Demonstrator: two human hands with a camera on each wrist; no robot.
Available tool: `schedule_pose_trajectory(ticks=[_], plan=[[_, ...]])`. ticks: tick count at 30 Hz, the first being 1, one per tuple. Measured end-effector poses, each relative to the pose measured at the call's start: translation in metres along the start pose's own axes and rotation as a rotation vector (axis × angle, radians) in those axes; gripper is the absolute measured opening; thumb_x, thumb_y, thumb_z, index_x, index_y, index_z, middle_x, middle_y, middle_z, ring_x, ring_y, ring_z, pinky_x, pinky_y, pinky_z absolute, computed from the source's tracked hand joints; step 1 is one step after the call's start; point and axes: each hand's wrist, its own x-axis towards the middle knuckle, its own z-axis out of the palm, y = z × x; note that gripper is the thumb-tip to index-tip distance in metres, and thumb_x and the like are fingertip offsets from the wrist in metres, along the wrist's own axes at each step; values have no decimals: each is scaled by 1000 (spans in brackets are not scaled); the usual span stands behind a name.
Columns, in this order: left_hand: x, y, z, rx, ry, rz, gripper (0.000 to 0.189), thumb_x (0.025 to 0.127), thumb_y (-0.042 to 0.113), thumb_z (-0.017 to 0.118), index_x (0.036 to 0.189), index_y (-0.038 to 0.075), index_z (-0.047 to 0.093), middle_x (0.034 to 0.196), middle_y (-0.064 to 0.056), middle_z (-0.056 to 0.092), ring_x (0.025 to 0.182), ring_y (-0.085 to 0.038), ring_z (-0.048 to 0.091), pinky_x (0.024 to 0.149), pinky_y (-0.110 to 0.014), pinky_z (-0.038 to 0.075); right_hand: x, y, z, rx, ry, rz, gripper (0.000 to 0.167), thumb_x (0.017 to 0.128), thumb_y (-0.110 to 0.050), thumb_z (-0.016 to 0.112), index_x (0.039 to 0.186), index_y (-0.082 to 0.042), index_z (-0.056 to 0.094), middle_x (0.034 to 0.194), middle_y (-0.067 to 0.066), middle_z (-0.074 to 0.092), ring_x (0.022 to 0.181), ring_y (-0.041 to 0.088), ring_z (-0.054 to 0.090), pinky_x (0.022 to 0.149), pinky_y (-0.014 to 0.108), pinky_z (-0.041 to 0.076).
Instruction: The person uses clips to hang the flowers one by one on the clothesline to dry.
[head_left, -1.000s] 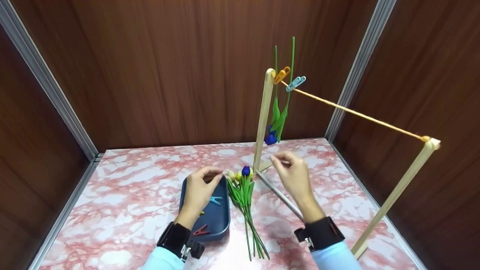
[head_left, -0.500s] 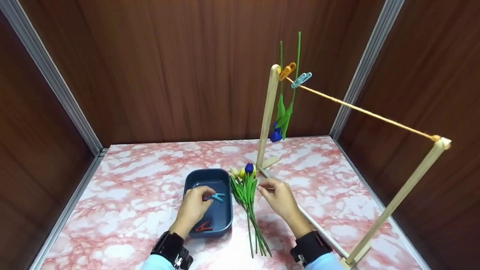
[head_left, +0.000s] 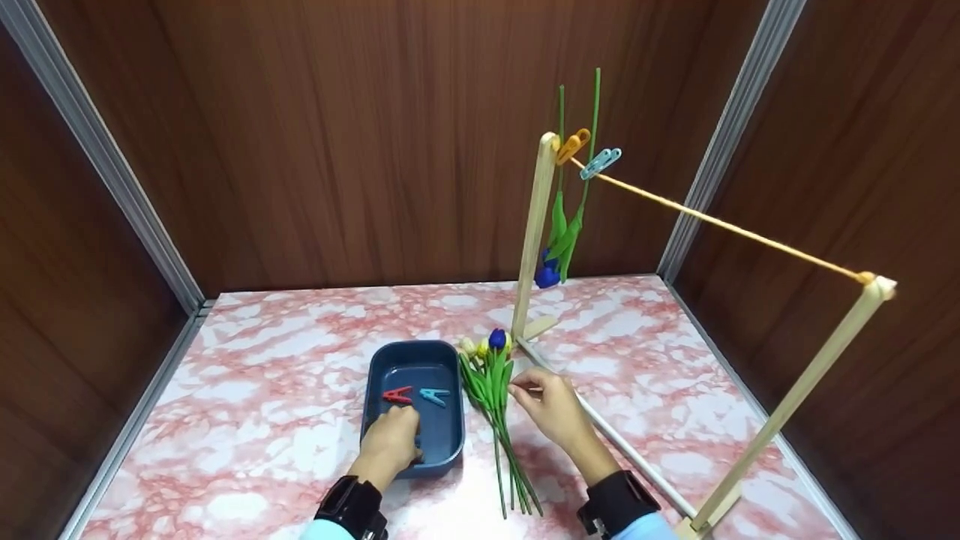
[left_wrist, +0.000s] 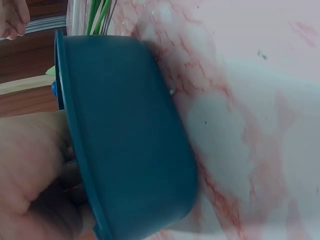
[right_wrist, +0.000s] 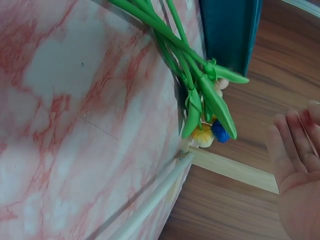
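Observation:
My left hand (head_left: 391, 440) reaches down into the front left of the dark blue tray (head_left: 460, 420). Its fingertips are hidden, so I cannot tell whether they pinch anything. Just ahead of it in the tray lie a red clothespin (head_left: 398, 394) and a light blue clothespin (head_left: 434, 396). My right hand (head_left: 555, 409), fingers relaxed and holding nothing, hovers beside the bunch of artificial tulips (head_left: 495, 394). In the right wrist view its fingers (right_wrist: 290, 145) are fairly straight, apart from the tulip leaves (right_wrist: 217, 107).
A wooden stand (head_left: 531, 240) carries an orange cord (head_left: 720, 223) on the right. Two blue tulips (head_left: 550, 276) hang head down from it, by an orange clothespin (head_left: 573, 146) and a pale blue clothespin (head_left: 601, 163). Brown panels (head_left: 360, 150) enclose the marbled tabletop (head_left: 285, 360).
My left hand has come down into the tray and now covers its front part, where a red clothespin was showing. Another red clothespin has come into view. My right hand has lowered from beside the stand towards the tulips.

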Motion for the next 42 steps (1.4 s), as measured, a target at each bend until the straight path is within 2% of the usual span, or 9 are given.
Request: schedule_pose_trajectory(ticks=[2,5,8,16,20,25,34,38,42], plan=[[-1,2,1,22,-7,0,30,73,8,98,90,7,73,98,-17,77,88,-34,77,79,-54,64,0,0,0,8,5,8,6,101,-7,75,97,-4,78,99,14,82,99,31,81,93,34,67],[-10,12,-12,32,3,3,32,71,4,99,85,5,70,98,-20,76,90,-35,77,83,-53,65,-2,0,-1,12,7,19,6,101,-7,75,98,-4,78,100,14,82,100,32,81,94,35,67],[-9,13,-12,33,3,2,32,73,7,99,84,5,69,100,-21,75,92,-37,77,85,-53,64,-4,1,0,9,13,20,6,102,-8,74,100,-4,79,101,15,82,101,33,81,94,36,68],[-7,13,-9,-12,21,2,27,76,7,98,89,4,74,95,-17,77,88,-35,77,81,-52,64,-5,2,0,16,8,11,9,102,-8,74,101,-1,79,102,14,82,101,30,81,93,31,67],[-9,16,-8,22,56,22,27,74,2,97,88,3,74,96,-19,78,88,-37,78,81,-52,65,-4,4,-2,0,18,21,8,102,-9,74,100,-4,79,101,12,82,100,29,81,93,32,67],[-10,17,-8,23,58,1,29,73,2,97,86,3,71,97,-19,78,88,-36,78,80,-52,66,-5,6,-3,4,12,23,8,103,-10,74,99,-4,79,99,10,82,99,29,82,94,33,67],[-10,17,-7,-31,55,-59,14,87,-13,75,88,1,73,92,-18,78,84,-32,78,76,-51,65,-9,10,-3,33,16,49,9,102,-8,73,101,-1,78,101,14,81,101,33,81,94,38,68],[-12,16,-7,-30,87,-58,14,87,-12,74,87,2,72,89,-17,77,82,-33,76,75,-52,64,-12,12,-3,43,14,53,10,103,-7,73,103,1,77,104,16,81,103,33,80,94,37,68],[-11,15,-6,-24,100,-63,11,89,-8,73,89,3,71,92,-19,76,85,-35,76,77,-54,63,-14,13,-2,39,22,61,13,103,-7,72,105,5,77,105,19,81,103,34,80,94,37,68]])
